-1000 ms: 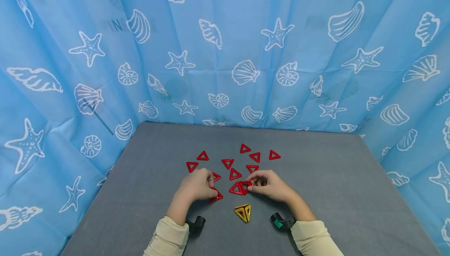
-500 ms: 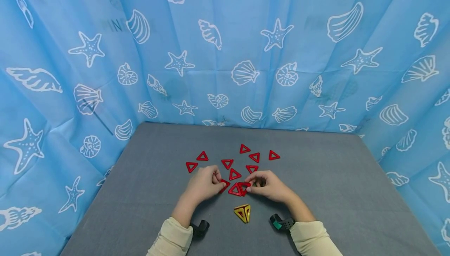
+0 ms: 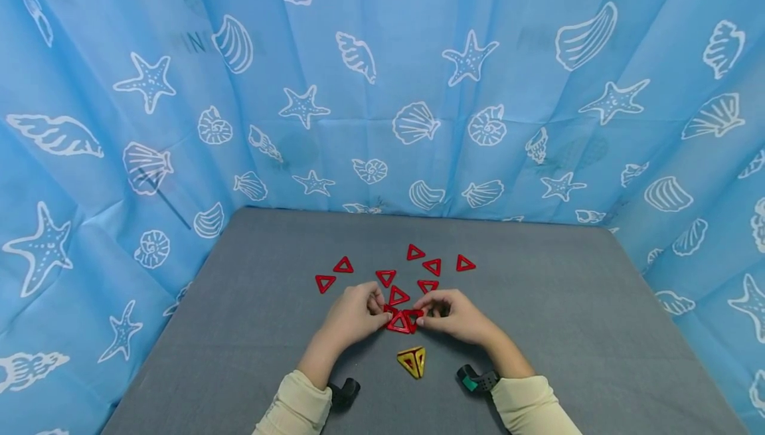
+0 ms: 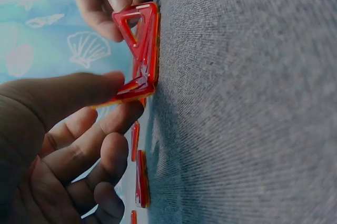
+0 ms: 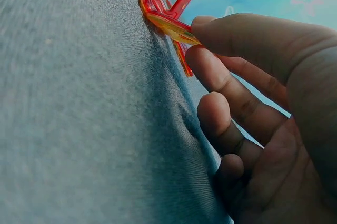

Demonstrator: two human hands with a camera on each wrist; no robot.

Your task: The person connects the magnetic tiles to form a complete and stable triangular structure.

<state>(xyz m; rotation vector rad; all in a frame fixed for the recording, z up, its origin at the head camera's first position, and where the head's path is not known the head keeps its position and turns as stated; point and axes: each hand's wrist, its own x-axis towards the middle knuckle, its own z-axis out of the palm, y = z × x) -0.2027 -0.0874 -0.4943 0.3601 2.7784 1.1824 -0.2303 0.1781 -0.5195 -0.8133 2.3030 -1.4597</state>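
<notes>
My left hand (image 3: 356,313) pinches a red triangular magnetic tile (image 4: 138,91) between thumb and index finger. That tile meets the left side of a standing-edge middle red tile (image 3: 398,330) in the head view. Opposite, my right hand (image 3: 457,316) pinches another red triangular tile (image 5: 181,30) by its outer corner, thumb above and index finger below. The right tile slopes up from the middle tile's right side. In the left wrist view the three red tiles appear joined along their edges, close over the grey cloth.
A yellow-and-red triangular piece (image 3: 412,361) lies nearer the body on the grey table (image 3: 251,355). Several loose red triangles, including one just behind the hands (image 3: 398,296), one at left (image 3: 325,283) and one at right (image 3: 465,263), lie farther back. A blue shell-print curtain (image 3: 382,136) hangs behind.
My left hand has moved right and slightly away from the body, bringing its red tile against the middle tile. My right hand has stayed nearly still, keeping its pinch.
</notes>
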